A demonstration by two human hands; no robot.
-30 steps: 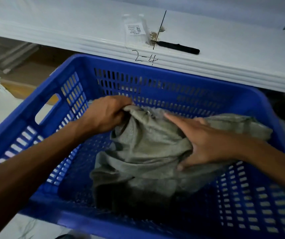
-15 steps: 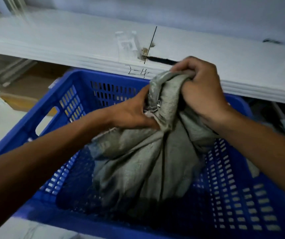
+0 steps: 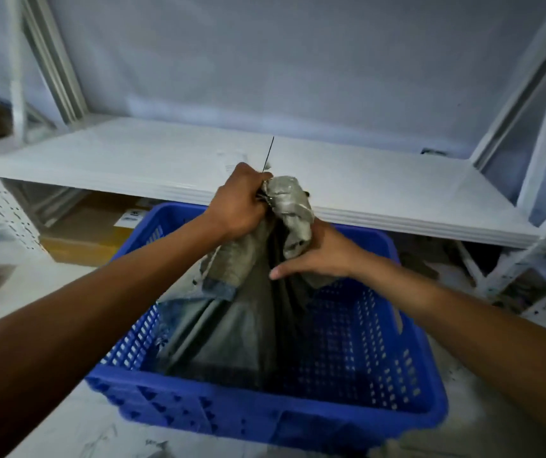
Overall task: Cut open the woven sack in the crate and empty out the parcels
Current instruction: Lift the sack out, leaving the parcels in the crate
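Note:
A grey-green woven sack (image 3: pixel 232 332) stands upright inside the blue slotted crate (image 3: pixel 265 414), its gathered neck pulled up above the rim. My left hand (image 3: pixel 236 206) is clenched on the top of the neck, beside the tied bunch. My right hand (image 3: pixel 321 256) wraps the neck lower down from the right, fingers pointing left. No parcels show; the sack hides its contents. A thin dark rod (image 3: pixel 268 153) sticks up just behind my left hand on the shelf; most of the tool is hidden.
A white metal shelf board (image 3: pixel 380 186) runs across just behind the crate, with slanted uprights (image 3: pixel 542 133) at the right and left. Cardboard boxes (image 3: pixel 89 226) sit under the shelf at the left. The floor around the crate is pale and dusty.
The sack has been lifted from slumped to upright. My left hand moved up to the top of the neck; my right hand slid down below it. The view has tilted upward.

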